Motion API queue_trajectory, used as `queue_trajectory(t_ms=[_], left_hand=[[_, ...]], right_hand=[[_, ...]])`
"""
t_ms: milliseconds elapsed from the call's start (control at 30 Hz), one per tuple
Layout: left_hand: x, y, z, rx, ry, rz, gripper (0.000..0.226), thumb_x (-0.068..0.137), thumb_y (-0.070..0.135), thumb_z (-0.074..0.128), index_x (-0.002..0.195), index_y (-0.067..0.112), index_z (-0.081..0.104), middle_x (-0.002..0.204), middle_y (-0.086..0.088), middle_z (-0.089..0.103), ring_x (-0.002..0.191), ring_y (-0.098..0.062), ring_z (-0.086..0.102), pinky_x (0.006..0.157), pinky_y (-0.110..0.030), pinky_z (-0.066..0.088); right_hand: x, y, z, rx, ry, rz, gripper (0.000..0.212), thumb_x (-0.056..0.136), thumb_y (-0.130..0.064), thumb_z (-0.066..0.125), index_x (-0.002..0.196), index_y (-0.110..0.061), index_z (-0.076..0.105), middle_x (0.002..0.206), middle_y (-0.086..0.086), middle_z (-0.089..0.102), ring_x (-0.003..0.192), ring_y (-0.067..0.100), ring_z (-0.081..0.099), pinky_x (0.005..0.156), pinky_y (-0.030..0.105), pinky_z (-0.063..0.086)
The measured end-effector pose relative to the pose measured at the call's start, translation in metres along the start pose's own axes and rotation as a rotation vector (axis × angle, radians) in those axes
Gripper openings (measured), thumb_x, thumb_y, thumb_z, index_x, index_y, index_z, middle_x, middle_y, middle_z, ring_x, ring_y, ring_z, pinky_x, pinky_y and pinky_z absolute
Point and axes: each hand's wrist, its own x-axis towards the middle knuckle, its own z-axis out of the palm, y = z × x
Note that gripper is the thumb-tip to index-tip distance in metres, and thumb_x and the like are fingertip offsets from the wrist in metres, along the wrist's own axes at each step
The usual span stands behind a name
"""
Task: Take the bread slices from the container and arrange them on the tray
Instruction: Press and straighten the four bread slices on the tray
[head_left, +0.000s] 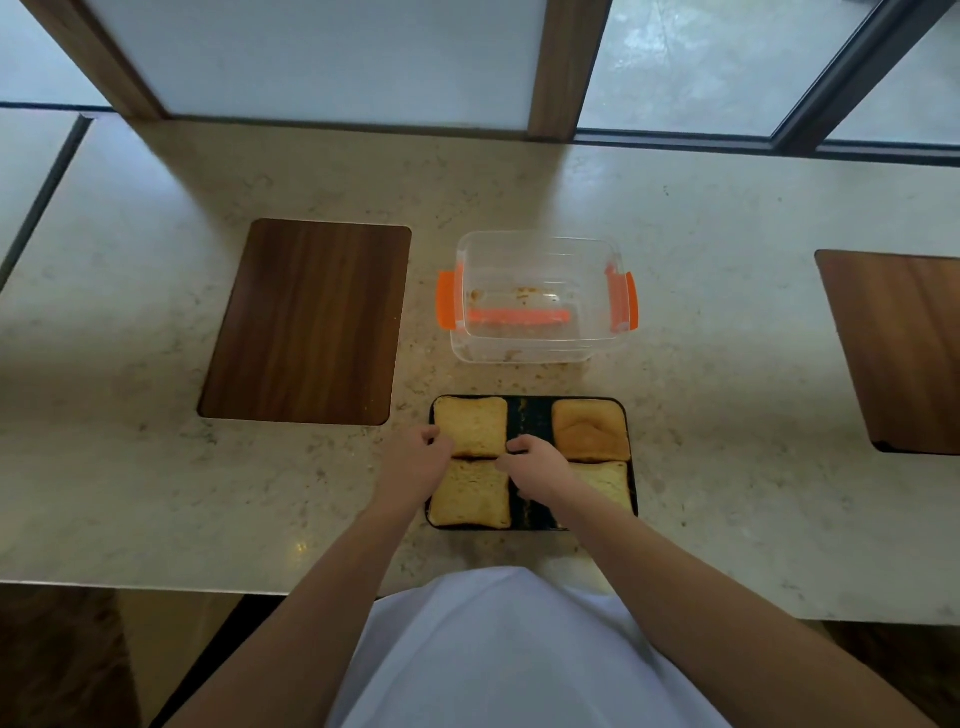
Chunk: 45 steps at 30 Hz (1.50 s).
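You are on the arranging step: both hands, left hand (415, 457) and right hand (535, 460), pinch the far-left slice (470, 423) on the tray (530, 410), the container (537, 296) beyond looks empty (crumbs only), so next just square it and release.

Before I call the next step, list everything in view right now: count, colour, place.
Bread slices: four, golden brown, in a two-by-two layout on the tray; far left, far right, near left, near right partly hidden by the right arm.
Tray: one, black, on the counter near the person.
Container: one, clear with orange clips, behind the tray, no slices inside, only crumbs.
Wooden boards: two, dark brown; one left of the container, one at the right edge.
Counter: one, pale speckled stone.
Left hand: at the far left slice's left near corner.
Right hand: at that slice's right near corner.
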Motion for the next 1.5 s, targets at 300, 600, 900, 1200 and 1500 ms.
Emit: queue_trajectory(t_ms=[300, 600, 900, 1200, 1500], left_hand=[[0.004, -0.003, -0.001, -0.053, 0.007, 0.013, 0.034, 0.088, 0.019, 0.056, 0.105, -0.009, 0.048, 0.053, 0.016, 0.045, 0.045, -0.001, 0.038, 0.056, -0.026, 0.032], [0.003, 0.008, 0.004, -0.084, -0.006, -0.017, 0.013, 0.087, 0.025, 0.06, 0.079, 0.034, 0.063, 0.076, 0.009, 0.066, 0.069, -0.008, 0.057, 0.057, -0.026, 0.039], [0.002, 0.007, 0.009, -0.07, -0.062, -0.019, 0.028, 0.093, 0.031, 0.06, 0.117, 0.02, 0.068, 0.098, 0.012, 0.062, 0.09, -0.007, 0.058, 0.069, -0.026, 0.042], [-0.009, -0.011, 0.02, 0.025, 0.015, -0.043, 0.034, 0.096, 0.028, 0.059, 0.125, 0.013, 0.062, 0.114, -0.002, 0.062, 0.103, -0.019, 0.057, 0.088, -0.039, 0.048], [-0.012, -0.009, 0.029, -0.022, -0.011, -0.113, 0.031, 0.092, 0.028, 0.062, 0.119, 0.016, 0.055, 0.108, -0.002, 0.056, 0.096, -0.018, 0.053, 0.077, -0.035, 0.041]], right_hand=[[0.001, 0.0, -0.002, 0.021, -0.028, 0.012, 0.053, 0.093, -0.031, 0.064, 0.143, -0.02, 0.051, 0.098, -0.001, 0.063, 0.082, 0.011, 0.06, 0.09, 0.041, 0.058], [0.0, 0.001, -0.008, 0.048, -0.031, 0.005, 0.055, 0.095, -0.029, 0.063, 0.146, -0.016, 0.05, 0.104, -0.003, 0.06, 0.09, 0.012, 0.059, 0.09, 0.038, 0.059], [-0.004, 0.007, -0.014, 0.116, -0.055, 0.013, 0.059, 0.098, -0.031, 0.06, 0.152, -0.016, 0.042, 0.098, -0.003, 0.06, 0.087, 0.011, 0.059, 0.084, 0.035, 0.057], [-0.019, 0.016, -0.003, 0.052, -0.076, 0.014, 0.047, 0.089, -0.038, 0.06, 0.129, -0.015, 0.05, 0.113, 0.008, 0.062, 0.105, 0.024, 0.061, 0.096, 0.048, 0.057], [-0.02, 0.017, -0.003, 0.04, -0.094, 0.024, 0.027, 0.09, -0.03, 0.062, 0.114, -0.019, 0.055, 0.096, 0.002, 0.057, 0.103, 0.023, 0.063, 0.099, 0.051, 0.055]])
